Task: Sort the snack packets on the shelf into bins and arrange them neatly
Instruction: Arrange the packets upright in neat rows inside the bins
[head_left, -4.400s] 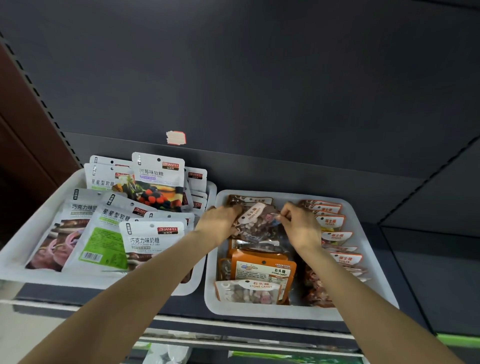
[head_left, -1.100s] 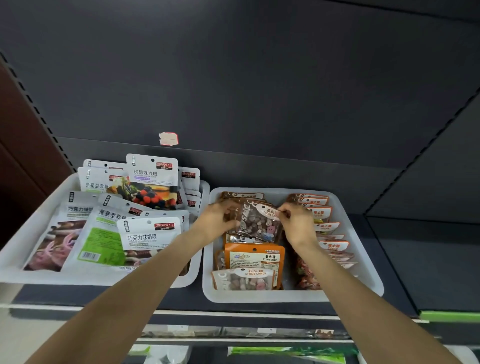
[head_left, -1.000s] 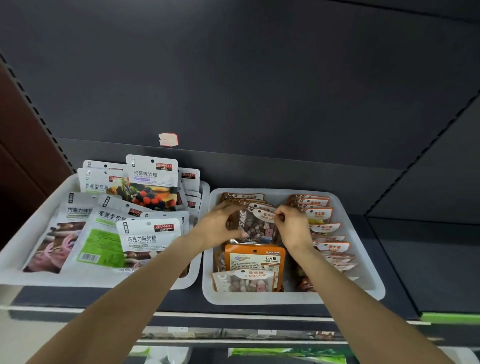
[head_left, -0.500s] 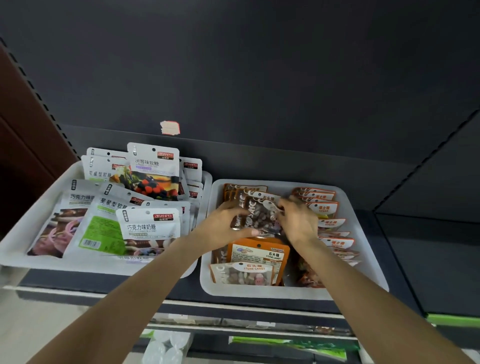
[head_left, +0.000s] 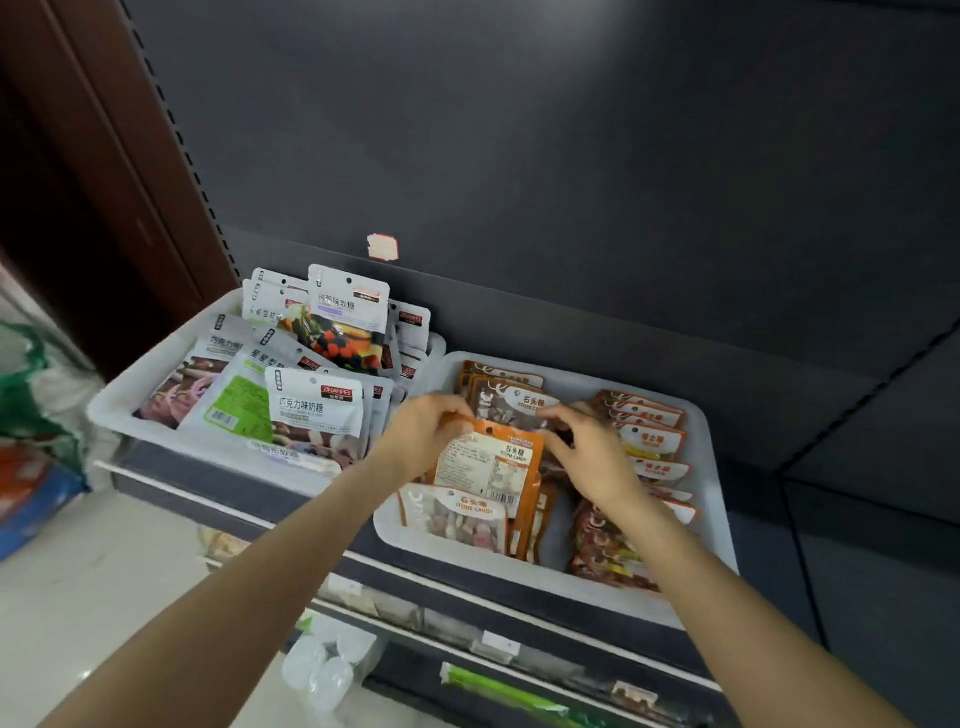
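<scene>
Since a moment ago we have let go of the clear packet, now tucked at the far end of its row, and our hands have dropped to the orange packet (head_left: 485, 460) just nearer. From the head view, our left hand (head_left: 423, 431) pinches that packet's upper left corner, fingers curled over the top edge; our right hand (head_left: 589, 454) hovers at its right edge with fingers loosely bent, and we cannot tell whether it touches. This packet stands tilted in the left row of the right bin (head_left: 714, 467). We judge it light, thin and crinkly, its film slippery, so the stiffer sealed top edge is the place to take hold, with both corners gripped to keep it from flopping. The right bin holds stone-candy packets in two rows: brown and orange ones on the left, orange-topped ones overlapping on the right. Beside it, the left bin (head_left: 111, 402) holds white packets, some upright at the far side, others leaning loosely nearer us.
</scene>
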